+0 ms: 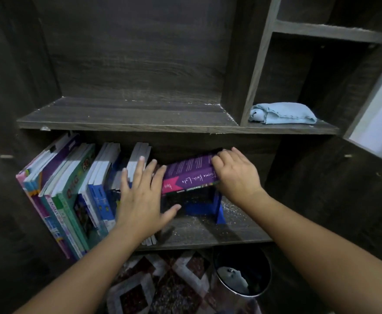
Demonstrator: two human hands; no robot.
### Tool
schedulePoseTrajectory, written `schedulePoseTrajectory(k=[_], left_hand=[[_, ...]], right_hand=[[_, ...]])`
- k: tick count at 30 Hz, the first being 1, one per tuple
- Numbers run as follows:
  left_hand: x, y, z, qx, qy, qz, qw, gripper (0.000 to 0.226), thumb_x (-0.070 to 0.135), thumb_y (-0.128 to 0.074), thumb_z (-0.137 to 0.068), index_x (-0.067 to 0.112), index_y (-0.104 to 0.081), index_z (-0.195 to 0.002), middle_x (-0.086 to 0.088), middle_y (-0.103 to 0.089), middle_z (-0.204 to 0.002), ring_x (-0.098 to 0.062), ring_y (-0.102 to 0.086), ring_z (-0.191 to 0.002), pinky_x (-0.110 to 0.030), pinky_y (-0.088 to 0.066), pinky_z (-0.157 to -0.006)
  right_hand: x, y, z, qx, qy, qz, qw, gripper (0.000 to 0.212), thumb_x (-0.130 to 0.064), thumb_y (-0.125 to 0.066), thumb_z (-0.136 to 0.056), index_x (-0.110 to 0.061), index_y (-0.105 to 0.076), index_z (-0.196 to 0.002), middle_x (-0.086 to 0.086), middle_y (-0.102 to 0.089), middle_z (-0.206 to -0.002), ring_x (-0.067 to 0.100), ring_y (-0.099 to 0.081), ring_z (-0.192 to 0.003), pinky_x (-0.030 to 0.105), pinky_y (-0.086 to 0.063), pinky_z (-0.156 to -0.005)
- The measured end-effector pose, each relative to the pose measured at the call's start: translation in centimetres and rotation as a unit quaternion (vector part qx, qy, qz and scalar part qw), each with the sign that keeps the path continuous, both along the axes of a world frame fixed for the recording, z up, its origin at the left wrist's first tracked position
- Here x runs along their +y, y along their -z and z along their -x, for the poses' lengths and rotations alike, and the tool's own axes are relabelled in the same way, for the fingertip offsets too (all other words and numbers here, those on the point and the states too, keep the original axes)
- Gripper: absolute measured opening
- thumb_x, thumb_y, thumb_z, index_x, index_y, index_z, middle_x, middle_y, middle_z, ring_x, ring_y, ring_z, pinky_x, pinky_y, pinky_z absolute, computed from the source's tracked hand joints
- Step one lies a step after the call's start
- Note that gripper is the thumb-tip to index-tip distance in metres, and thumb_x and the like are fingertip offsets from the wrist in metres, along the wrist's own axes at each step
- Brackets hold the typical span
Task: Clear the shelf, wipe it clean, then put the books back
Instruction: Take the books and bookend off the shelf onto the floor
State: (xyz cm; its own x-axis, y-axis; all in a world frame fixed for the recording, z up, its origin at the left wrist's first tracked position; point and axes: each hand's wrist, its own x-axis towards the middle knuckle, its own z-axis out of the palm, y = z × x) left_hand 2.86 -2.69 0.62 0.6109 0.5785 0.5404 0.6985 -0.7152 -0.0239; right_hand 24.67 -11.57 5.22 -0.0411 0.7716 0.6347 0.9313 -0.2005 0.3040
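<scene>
Clearing seems in hand: the left hand point(140, 200), fingers spread, braces the standing books point(72, 189) on the dusty lower shelf point(208, 232); the right hand point(237, 175) grips the purple book point(190, 171). Next, lift it out, steadying the row.

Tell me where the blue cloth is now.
In the head view, the blue cloth lies upper right, on the upper shelf, right of the upright divider.

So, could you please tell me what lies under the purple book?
A thinner book with a patterned spine lies directly beneath the purple book, above a blue object. The right hand covers their right ends; the space inside the blue object is too dark to read.
</scene>
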Motion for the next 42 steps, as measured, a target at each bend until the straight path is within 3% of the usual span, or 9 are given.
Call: schedulePoseTrajectory(k=[3,6,8,11,16,21,28,33,42], left_hand=[[-1.6,-2.0,-1.5,-0.025,0.048,-0.004,0.999,0.088,0.054,-0.080,-0.061,0.012,-0.051,-0.133,-0.010,-0.052,-0.135,-0.031,-0.039,-0.135,-0.056,-0.030,-0.107],[-3.3,-4.1,-2.5,-0.058,0.120,-0.017,0.991,0.067,0.027,-0.089,-0.051,0.012,-0.060,-0.110,-0.007,-0.062,-0.101,-0.030,-0.059,-0.096,-0.042,-0.048,-0.081],[-5.2,-4.8,-3.6,-0.047,0.186,-0.015,0.981,0.060,0.023,-0.088,-0.051,0.013,-0.060,-0.103,-0.005,-0.061,-0.094,-0.029,-0.058,-0.085,-0.038,-0.049,-0.072],[-8.3,-4.0,-5.4,-0.011,0.269,0.003,0.963,0.052,0.025,-0.085,-0.056,0.015,-0.059,-0.100,-0.002,-0.059,-0.092,-0.027,-0.057,-0.083,-0.038,-0.051,-0.069],[-15.1,-1.9,-9.2,0.027,0.364,0.042,0.930,0.042,0.028,-0.078,-0.064,0.019,-0.055,-0.099,0.003,-0.057,-0.095,-0.022,-0.054,-0.088,-0.039,-0.052,-0.070],[-21.2,0.5,-12.1,0.051,0.420,0.089,0.902,0.042,0.027,-0.079,-0.065,0.021,-0.055,-0.100,0.005,-0.057,-0.096,-0.020,-0.053,-0.090,-0.037,-0.051,-0.068],[-25.2,2.6,-15.2,0.090,0.431,0.068,0.895,0.045,0.028,-0.081,-0.062,0.022,-0.054,-0.097,0.004,-0.057,-0.092,-0.021,-0.055,-0.085,-0.036,-0.046,-0.068],[-27.8,5.6,-17.1,0.103,0.440,0.158,0.878,0.046,0.032,-0.081,-0.070,0.023,-0.047,-0.098,0.006,-0.051,-0.097,-0.015,-0.046,-0.089,-0.033,-0.042,-0.068],[-32.4,12.7,-20.9,0.228,0.490,0.200,0.817,0.044,0.028,-0.076,-0.075,0.018,-0.049,-0.108,-0.001,-0.050,-0.108,-0.023,-0.048,-0.098,-0.038,-0.045,-0.075]], right_hand=[[-4.6,-1.4,0.7,0.071,0.023,0.004,0.997,0.059,-0.037,-0.091,-0.047,-0.007,-0.063,-0.090,0.009,-0.065,-0.086,0.028,-0.066,-0.074,0.033,-0.055,-0.071],[-9.5,-1.7,1.6,0.091,0.073,0.007,0.993,0.071,-0.047,-0.093,-0.033,-0.011,-0.060,-0.085,0.003,-0.063,-0.079,0.021,-0.063,-0.061,0.021,-0.041,-0.049],[-13.1,-1.3,1.5,0.100,0.118,0.011,0.988,0.070,-0.049,-0.092,-0.032,-0.013,-0.058,-0.082,0.002,-0.061,-0.073,0.022,-0.062,-0.059,0.023,-0.045,-0.053],[-18.1,-0.1,1.0,0.109,0.148,0.054,0.981,0.057,-0.045,-0.086,-0.044,-0.016,-0.056,-0.084,0.003,-0.061,-0.073,0.027,-0.064,-0.067,0.036,-0.053,-0.078],[-25.9,2.2,1.1,0.186,0.201,0.166,0.947,0.053,-0.050,-0.067,-0.072,-0.024,-0.052,-0.117,-0.001,-0.063,-0.104,0.024,-0.063,-0.092,0.033,-0.051,-0.073],[-31.3,4.2,1.0,0.278,0.206,0.160,0.925,0.063,-0.048,-0.066,-0.078,-0.028,-0.042,-0.133,-0.004,-0.060,-0.116,0.019,-0.061,-0.100,0.032,-0.053,-0.078],[-35.2,6.9,0.1,0.315,0.265,0.150,0.899,0.060,-0.041,-0.067,-0.081,-0.027,-0.042,-0.133,-0.003,-0.062,-0.119,0.021,-0.061,-0.101,0.029,-0.048,-0.075],[-38.1,9.8,-0.8,0.307,0.300,0.147,0.891,0.055,-0.042,-0.066,-0.080,-0.027,-0.045,-0.129,-0.004,-0.061,-0.115,0.020,-0.060,-0.100,0.028,-0.040,-0.067],[-43.3,18.5,-1.9,0.437,0.354,0.172,0.809,0.051,-0.039,-0.066,-0.081,-0.031,-0.047,-0.128,-0.004,-0.065,-0.112,0.023,-0.063,-0.093,0.027,-0.036,-0.061]])
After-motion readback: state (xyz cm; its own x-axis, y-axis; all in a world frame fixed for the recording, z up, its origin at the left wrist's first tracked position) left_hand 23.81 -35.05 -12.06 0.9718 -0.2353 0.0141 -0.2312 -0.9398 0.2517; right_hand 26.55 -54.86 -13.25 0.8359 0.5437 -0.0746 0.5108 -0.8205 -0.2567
